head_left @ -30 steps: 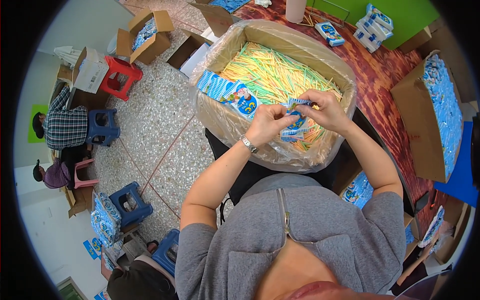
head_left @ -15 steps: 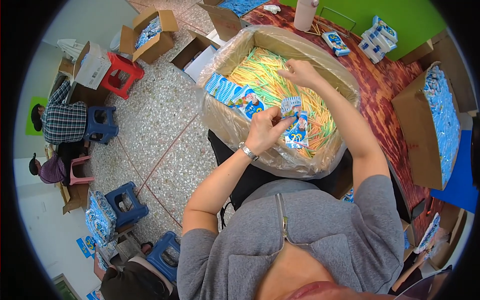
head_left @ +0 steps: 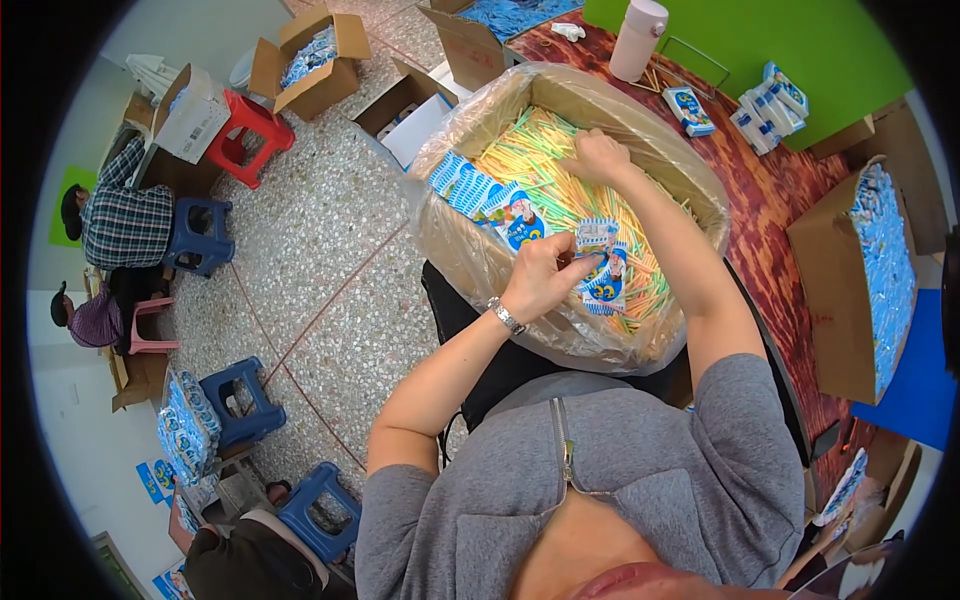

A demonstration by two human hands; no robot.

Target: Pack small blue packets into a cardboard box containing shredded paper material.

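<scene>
A small blue-and-white printed packet (head_left: 604, 284) is pinched between the thumb and fingers of my left hand (head_left: 545, 280), low over the near part of the box. Beneath it, a plastic-lined carton (head_left: 455, 262) is full of thin yellow, green and orange sticks (head_left: 530, 143). My right hand (head_left: 600, 158) reaches into the far side of the sticks with curled fingers. Its fingertips are partly hidden, and what they grip cannot be made out. An overlapping row of similar flat packets (head_left: 480, 195) lies on the sticks at the carton's left side.
To the right, a red-patterned table (head_left: 745, 190) bears a pink bottle (head_left: 637, 42), stacked small packs (head_left: 768, 112) and a large carton of blue packets (head_left: 830, 290). Open boxes (head_left: 310, 65) and blue stools (head_left: 240, 400) stand leftward. Other people (head_left: 125, 225) sit along the left.
The whole view has shifted slightly, so the carton appears lower and further right. My right hand's fingers are more curled down into the sticks. The left hand still holds the packet.
</scene>
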